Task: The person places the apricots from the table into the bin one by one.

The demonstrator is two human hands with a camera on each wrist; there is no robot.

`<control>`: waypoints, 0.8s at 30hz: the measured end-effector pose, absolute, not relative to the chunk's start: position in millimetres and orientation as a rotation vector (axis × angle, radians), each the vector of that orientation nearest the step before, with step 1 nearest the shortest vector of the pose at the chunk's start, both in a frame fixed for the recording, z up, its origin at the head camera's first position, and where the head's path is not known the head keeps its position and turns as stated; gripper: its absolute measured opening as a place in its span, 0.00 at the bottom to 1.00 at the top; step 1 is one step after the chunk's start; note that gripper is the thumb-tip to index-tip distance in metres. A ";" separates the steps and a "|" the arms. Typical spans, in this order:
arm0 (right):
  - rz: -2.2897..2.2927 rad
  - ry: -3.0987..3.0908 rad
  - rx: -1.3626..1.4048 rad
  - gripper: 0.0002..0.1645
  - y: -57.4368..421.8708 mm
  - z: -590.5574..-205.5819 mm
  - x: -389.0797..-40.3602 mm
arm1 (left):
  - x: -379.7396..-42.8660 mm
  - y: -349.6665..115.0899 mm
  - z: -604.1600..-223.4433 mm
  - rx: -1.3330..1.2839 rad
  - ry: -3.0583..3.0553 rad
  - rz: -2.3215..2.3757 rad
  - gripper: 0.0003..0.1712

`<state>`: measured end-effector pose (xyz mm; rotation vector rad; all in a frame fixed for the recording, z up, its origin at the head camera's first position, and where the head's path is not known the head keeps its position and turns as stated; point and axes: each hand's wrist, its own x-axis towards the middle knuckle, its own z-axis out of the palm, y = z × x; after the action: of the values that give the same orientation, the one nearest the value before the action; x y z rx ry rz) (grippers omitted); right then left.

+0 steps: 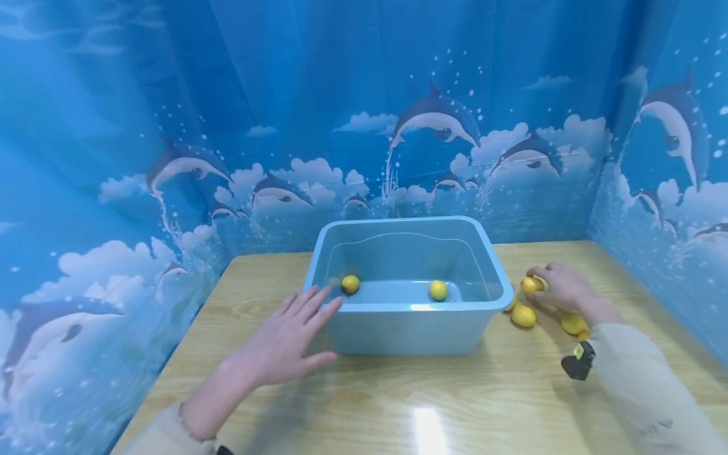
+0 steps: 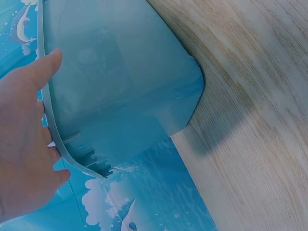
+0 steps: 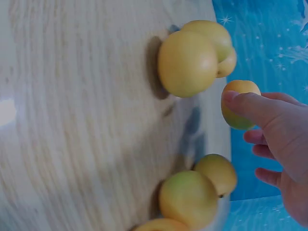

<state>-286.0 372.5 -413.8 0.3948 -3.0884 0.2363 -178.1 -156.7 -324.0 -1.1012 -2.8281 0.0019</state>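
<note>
Dolphin-print curtain (image 1: 341,101), wooden worktop (image 1: 352,404). Blue bin (image 1: 400,332): two yellow fruits (image 1: 437,290) inside. Right hand (image 1: 565,292): fingers pinching another fruit (image 1: 531,284), bin just left of it. Left hand (image 1: 281,344): farther from that fruit, fingers spread at the bin, contact uncertain.

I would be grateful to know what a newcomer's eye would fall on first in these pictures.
Probably the dolphin-printed curtain behind the table, then the light blue bin standing on it, with two yellow fruits showing inside. To the bin's right, the right hand pinches another fruit near loose fruits on the tabletop, while the left hand spreads its fingers at the near left corner.
</note>
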 end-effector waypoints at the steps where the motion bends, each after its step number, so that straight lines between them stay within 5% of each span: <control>1: 0.236 -3.087 0.406 0.31 372.3 -411.2 -285.9 | -178.0 -157.1 -324.2 -1.100 -2.830 -0.001 0.48; 24: -0.035 -3.006 0.538 0.31 359.9 -323.0 -273.5 | -177.5 -156.6 -319.3 -1.106 -2.873 0.003 0.48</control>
<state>-273.5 359.9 -323.0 0.5375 -3.0056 -0.0346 -177.5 -156.6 -319.3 -1.1064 -2.8732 0.0028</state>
